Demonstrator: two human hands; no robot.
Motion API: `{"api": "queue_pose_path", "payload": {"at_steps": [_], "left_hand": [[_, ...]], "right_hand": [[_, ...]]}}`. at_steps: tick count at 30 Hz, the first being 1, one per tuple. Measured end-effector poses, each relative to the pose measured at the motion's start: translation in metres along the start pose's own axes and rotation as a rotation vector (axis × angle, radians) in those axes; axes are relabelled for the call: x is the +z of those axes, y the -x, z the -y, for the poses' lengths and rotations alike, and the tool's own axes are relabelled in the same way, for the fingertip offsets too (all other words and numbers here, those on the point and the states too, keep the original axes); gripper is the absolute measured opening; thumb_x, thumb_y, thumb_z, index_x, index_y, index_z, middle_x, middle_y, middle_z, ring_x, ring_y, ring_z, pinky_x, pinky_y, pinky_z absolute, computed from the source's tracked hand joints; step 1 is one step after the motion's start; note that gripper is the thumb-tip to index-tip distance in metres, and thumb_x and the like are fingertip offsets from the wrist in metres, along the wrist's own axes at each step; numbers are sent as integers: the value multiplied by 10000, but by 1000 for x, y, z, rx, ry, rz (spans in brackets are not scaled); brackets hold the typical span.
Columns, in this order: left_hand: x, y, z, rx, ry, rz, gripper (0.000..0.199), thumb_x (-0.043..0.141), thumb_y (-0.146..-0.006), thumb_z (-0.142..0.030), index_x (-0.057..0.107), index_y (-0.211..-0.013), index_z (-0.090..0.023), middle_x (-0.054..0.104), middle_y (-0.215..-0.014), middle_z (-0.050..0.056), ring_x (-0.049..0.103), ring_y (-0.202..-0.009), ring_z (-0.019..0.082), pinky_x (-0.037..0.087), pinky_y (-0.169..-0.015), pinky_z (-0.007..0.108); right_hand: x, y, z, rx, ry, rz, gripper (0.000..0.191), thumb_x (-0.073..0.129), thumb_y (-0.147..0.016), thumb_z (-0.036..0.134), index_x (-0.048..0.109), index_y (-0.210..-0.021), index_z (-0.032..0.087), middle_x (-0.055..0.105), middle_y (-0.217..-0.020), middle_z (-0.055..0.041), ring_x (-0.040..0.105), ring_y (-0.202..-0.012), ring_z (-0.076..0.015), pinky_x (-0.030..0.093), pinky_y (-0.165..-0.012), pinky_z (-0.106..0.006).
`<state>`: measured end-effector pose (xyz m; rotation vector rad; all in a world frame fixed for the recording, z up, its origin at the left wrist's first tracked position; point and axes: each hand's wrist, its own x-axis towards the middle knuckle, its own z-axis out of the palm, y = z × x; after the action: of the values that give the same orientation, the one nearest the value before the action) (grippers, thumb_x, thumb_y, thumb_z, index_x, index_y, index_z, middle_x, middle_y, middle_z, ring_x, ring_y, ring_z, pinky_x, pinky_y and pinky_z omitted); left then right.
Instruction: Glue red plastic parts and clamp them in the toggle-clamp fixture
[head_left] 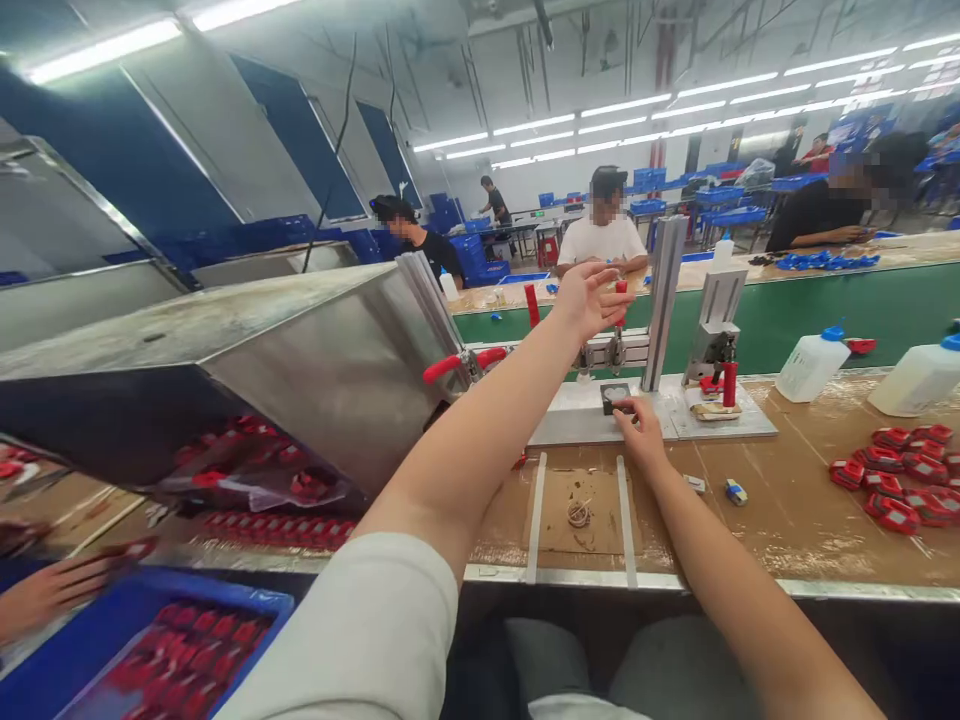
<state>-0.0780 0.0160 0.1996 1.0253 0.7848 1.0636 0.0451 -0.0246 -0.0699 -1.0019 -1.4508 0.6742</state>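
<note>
My left hand (596, 300) is raised at the clamp fixture, its fingers stretched out across an upright red clamp handle (621, 288) and not wrapped round it. Lower down, my right hand (639, 428) has its thumb and forefinger pressed together at the near right corner of a small black block (614, 393). That block sits on the fixture's pale metal base (570, 426), below the clamps. A second red handle (532, 305) stands to the left of my left hand, and another red-handled clamp (444, 369) lies sideways farther left.
A metal chute (322, 350) stands left, above red parts. At lower left, another person's hand (56, 590) is by a blue bin (281, 605). Right are a smaller fixture (716, 400), bottles (814, 365) and red parts (900, 470). A taped cardboard piece (577, 485) lies in front.
</note>
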Motion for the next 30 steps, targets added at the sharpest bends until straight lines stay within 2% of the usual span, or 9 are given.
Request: {"api": "queue_pose_path", "payload": {"at_steps": [3,5,6,9,12,15,18,24,30], "left_hand": [[-19,25,6,211,-583,81,370,617,-853,-543,668,-925,-184,748,-986,91,688,-996,236,495,-954,372],[-47,60,24,316,-1103,145,358,639,-867,-549,696,-906,-198,747,-956,68,672,-966,245,484,-929,373],[-66,79,37,298,-1359,157,325,676,-855,-528,708,-910,-209,747,-947,61,669,-957,255,479,-918,374],[-129,127,84,135,-1916,80,253,786,-804,-348,729,-1008,-210,747,-1017,101,662,-1042,316,468,-913,392],[-181,150,130,-34,-2089,43,360,796,-817,-302,703,-1138,-169,722,-1104,152,646,-1104,353,477,-908,416],[-207,155,157,-25,-2054,-55,353,770,-843,-263,676,-1168,-160,693,-1146,156,623,-1142,354,474,-939,442],[-210,153,169,71,-1824,-139,369,782,-818,-225,659,-1163,-183,668,-1155,119,614,-1148,324,475,-982,443],[-174,125,194,209,-949,-196,390,799,-749,-188,664,-1113,-203,596,-1169,77,668,-951,197,553,-897,337],[-143,93,224,142,-494,-117,514,916,-639,-244,727,-1115,-200,703,-1101,93,683,-918,202,548,-798,297]], "right_hand": [[-10,12,21,-204,123,476,347,514,-974,448,577,-746,194,583,-737,-16,500,-705,-164,373,-678,-295],[-11,16,35,-263,202,793,438,513,-983,446,481,-630,188,472,-608,23,385,-598,-125,277,-607,-287],[-10,19,42,-268,244,906,461,528,-973,441,449,-598,184,432,-573,35,335,-569,-113,237,-585,-289],[-2,26,57,-246,372,1085,469,593,-912,413,408,-549,180,367,-509,51,239,-522,-100,171,-559,-305],[5,32,64,-243,476,1138,422,620,-866,365,421,-541,184,396,-488,41,241,-507,-104,163,-562,-313],[10,36,66,-313,488,1114,343,580,-880,306,460,-582,186,498,-541,16,294,-535,-117,175,-571,-304],[13,37,65,-416,443,1059,313,535,-931,305,490,-645,187,585,-643,-11,369,-588,-124,195,-582,-282],[18,41,59,-458,372,1003,247,568,-841,189,455,-621,190,520,-603,16,340,-561,-112,181,-572,-284],[20,43,54,-281,181,1063,332,577,-812,181,344,-576,198,298,-518,71,234,-513,-94,178,-536,-285]]}}
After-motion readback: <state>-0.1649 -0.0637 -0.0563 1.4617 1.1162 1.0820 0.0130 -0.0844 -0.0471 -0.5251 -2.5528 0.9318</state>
